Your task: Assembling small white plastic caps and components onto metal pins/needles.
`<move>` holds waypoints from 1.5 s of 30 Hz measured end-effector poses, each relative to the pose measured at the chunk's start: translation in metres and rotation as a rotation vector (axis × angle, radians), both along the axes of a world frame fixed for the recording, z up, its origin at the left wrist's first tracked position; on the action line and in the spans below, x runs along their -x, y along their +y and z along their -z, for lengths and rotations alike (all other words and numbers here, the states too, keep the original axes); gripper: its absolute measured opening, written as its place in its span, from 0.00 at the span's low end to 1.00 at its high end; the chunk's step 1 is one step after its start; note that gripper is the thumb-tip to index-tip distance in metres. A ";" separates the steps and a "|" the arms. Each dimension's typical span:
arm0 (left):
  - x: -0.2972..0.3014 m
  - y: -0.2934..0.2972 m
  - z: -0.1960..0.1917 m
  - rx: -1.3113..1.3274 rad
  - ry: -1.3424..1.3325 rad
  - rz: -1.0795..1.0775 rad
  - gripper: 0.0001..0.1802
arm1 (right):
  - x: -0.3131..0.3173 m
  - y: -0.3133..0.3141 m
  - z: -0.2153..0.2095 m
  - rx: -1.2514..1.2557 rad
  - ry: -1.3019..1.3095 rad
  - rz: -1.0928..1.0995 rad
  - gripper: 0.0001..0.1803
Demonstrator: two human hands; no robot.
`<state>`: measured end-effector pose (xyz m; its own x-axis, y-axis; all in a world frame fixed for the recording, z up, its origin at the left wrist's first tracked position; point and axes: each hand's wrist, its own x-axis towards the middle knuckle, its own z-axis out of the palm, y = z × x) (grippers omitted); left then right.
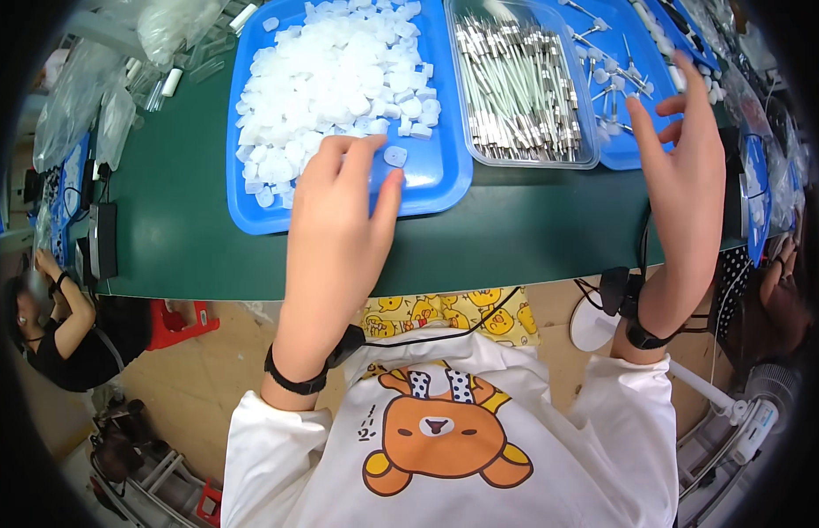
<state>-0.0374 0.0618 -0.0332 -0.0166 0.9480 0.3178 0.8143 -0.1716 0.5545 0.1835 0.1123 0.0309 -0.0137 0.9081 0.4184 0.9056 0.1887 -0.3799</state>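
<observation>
Two blue trays (445,189) — one clear tray (528,154)

Dark green table (181,220) above a tan floor (207,370).

heap of translucent white caps (339,70) fills the blue tray (445,180).

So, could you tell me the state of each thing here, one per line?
Left blue tray: heaped with white plastic pieces.
Clear box: open, full of metal-tipped rods.
Right blue tray: few scattered parts.
Left hand: open, fingertips over pieces.
Right hand: open, empty.
</observation>
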 end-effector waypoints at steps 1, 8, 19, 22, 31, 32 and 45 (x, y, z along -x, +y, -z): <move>0.000 0.003 0.002 0.006 0.011 0.001 0.10 | 0.003 0.001 -0.002 0.075 0.029 -0.063 0.13; -0.006 0.014 0.002 -0.005 0.127 -0.005 0.09 | 0.039 0.010 0.021 0.219 -0.111 -0.497 0.05; -0.007 -0.005 -0.013 -0.020 -0.309 0.033 0.11 | 0.040 0.016 0.021 0.317 -0.082 -0.362 0.06; -0.008 -0.012 -0.012 0.106 -0.887 0.189 0.11 | 0.038 0.015 0.014 0.359 0.101 -0.317 0.07; -0.011 -0.024 -0.019 0.283 -1.236 0.146 0.12 | 0.039 0.019 0.029 0.330 -0.042 -0.407 0.08; -0.011 -0.025 -0.019 0.276 -1.237 0.141 0.12 | 0.040 0.020 0.029 0.346 -0.017 -0.384 0.08; -0.016 -0.033 -0.033 0.352 -1.341 0.277 0.15 | 0.027 -0.011 0.000 0.622 0.935 -0.487 0.15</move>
